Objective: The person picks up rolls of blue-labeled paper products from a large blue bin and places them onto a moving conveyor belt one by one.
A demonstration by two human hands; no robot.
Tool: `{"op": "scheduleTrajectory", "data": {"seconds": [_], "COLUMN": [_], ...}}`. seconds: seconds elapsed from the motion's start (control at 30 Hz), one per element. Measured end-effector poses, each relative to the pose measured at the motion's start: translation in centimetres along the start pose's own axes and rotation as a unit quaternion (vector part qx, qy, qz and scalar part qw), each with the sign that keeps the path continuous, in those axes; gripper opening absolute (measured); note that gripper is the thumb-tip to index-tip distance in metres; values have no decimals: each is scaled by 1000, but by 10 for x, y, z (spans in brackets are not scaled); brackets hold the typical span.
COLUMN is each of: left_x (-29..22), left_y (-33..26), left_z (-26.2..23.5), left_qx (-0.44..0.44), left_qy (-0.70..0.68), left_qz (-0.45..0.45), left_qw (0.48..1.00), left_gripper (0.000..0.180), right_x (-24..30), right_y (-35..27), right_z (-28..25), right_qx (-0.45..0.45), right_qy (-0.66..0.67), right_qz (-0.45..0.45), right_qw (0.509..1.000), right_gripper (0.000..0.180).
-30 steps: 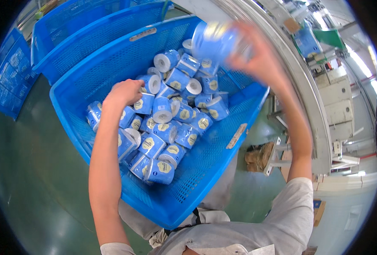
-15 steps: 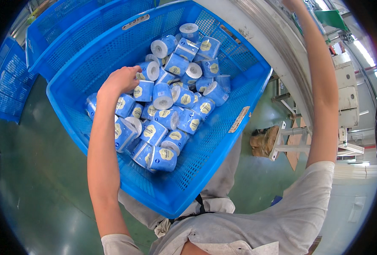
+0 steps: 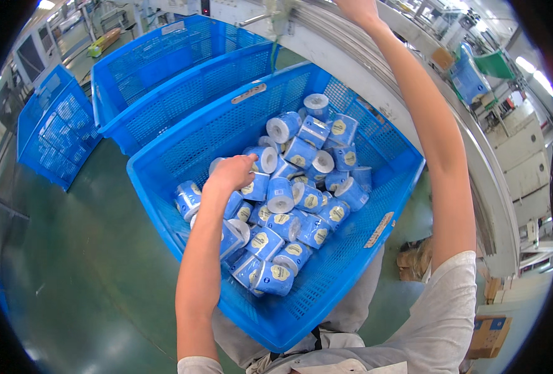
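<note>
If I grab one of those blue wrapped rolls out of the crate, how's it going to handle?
The blue wrapped rolls look like soft paper, so probably light and squashy. Being cylinders, they would likely roll. The left hand rests on a loose heap, so neighbours may shift.

wrapped paper rolls (image 3: 292, 206) lie heaped in the near crate (image 3: 326, 311), left hand (image 3: 229, 174) on the pile; behind it to the left stand nested empty crates (image 3: 164, 68), another crate (image 3: 55, 134) farther left; conveyor rail (image 3: 376, 81) runs along the right
</note>
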State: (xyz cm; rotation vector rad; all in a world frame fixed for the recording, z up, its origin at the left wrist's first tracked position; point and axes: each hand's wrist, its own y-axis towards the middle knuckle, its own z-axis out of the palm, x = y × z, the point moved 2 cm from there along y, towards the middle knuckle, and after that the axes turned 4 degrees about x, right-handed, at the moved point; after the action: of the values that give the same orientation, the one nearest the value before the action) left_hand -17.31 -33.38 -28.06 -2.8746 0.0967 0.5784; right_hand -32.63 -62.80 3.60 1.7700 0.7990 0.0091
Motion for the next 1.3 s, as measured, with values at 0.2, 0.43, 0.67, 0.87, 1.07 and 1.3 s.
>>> {"op": "scheduleTrajectory", "data": {"seconds": [0.2, 0.43, 0.67, 0.87, 1.07, 1.3], "left_x": [8, -6, -10, 15, 15, 34], "left_y": [-12, 0, 2, 2, 12, -20], "left_z": [-5, -4, -4, 15, 17, 4], "left_qx": [-4, -13, -51, -23, -30, -13], "left_qy": [8, 30, 4, -7, -5, 7], "left_qz": [-24, 19, 18, -27, -1, -28], "left_qw": [1000, 999, 999, 999, 1000, 999], "left_gripper": [43, 40, 28, 36, 39, 35], "right_x": [87, 37, -20, 38, 66, 9], "right_y": [-115, -404, -558, -594, -467, -126], "right_z": [-64, -33, 8, 42, 12, -141], "right_qx": [86, 806, 835, 859, 699, 249], "right_qy": [237, 4, 31, 53, 226, 384], "right_qz": [-125, -183, -6, -10, -15, 108], "right_qw": [960, 563, 549, 510, 678, 883], "right_gripper": [31, 60, 131, 128, 81, 60]}}
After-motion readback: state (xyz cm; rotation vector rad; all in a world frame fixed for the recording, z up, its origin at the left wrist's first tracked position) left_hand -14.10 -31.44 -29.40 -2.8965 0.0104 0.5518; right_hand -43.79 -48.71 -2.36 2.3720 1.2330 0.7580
